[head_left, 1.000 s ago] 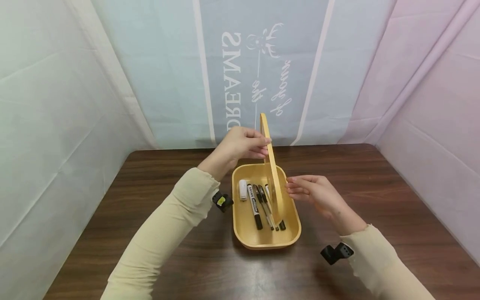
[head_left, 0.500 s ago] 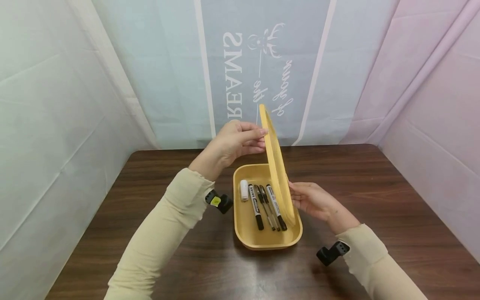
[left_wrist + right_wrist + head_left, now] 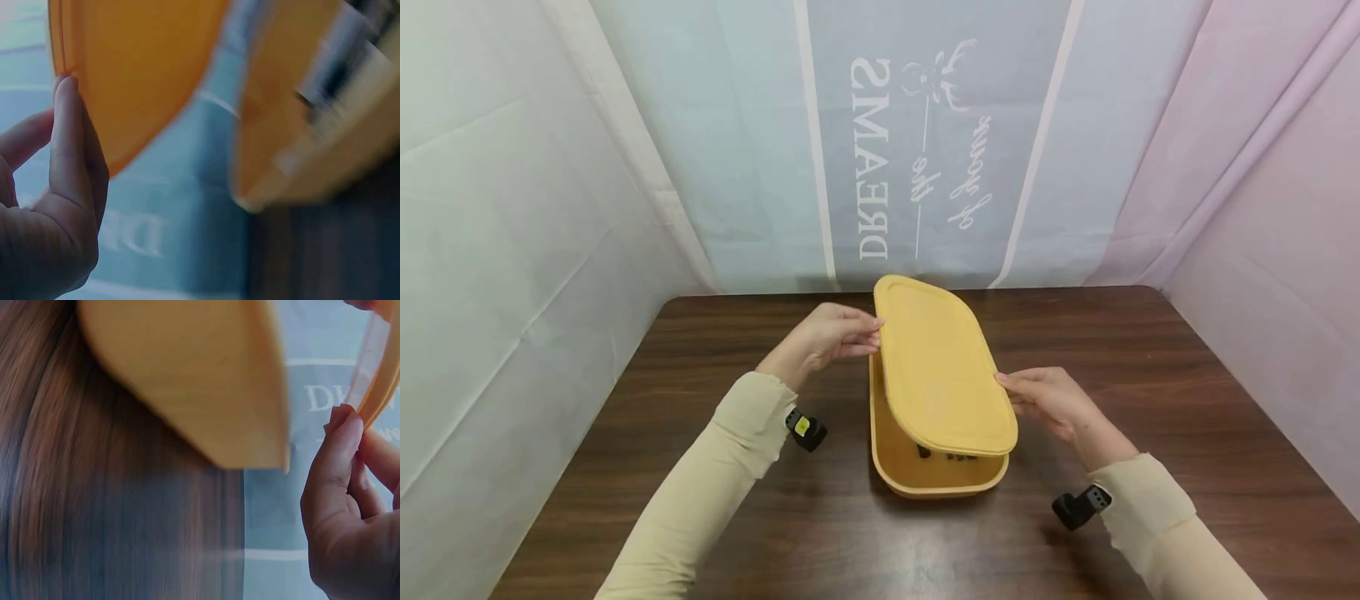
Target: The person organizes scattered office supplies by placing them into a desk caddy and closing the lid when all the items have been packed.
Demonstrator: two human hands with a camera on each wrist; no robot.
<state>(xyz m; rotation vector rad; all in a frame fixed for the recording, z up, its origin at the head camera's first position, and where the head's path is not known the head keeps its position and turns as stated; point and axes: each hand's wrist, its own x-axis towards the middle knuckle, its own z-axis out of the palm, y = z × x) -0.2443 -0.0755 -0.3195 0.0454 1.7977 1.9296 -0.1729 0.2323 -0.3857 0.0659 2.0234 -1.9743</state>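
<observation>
A yellow lid (image 3: 942, 367) hangs tilted over a yellow box (image 3: 917, 475), its near end raised above the box's rim. My left hand (image 3: 826, 337) pinches the lid's left edge between thumb and fingers. On the opposite long side, my right hand (image 3: 1051, 402) pinches the right edge. Most of the box's contents are hidden under the lid; dark tips of pens (image 3: 955, 456) show below its near end. In the left wrist view the inside of the box (image 3: 269, 125) appears blurred, with markers (image 3: 337, 50) in it.
The box stands on a dark wood-grain table (image 3: 737, 517). Behind it hangs a pale blue cloth (image 3: 752, 150) with mirrored lettering, and white cloths (image 3: 512, 250) close off the sides. Each wrist wears a small black camera (image 3: 1081, 507).
The lid has swung from nearly upright to a shallower tilt, and now covers most of the box. My left hand has moved down and left with it; my right hand has come to grip the edge.
</observation>
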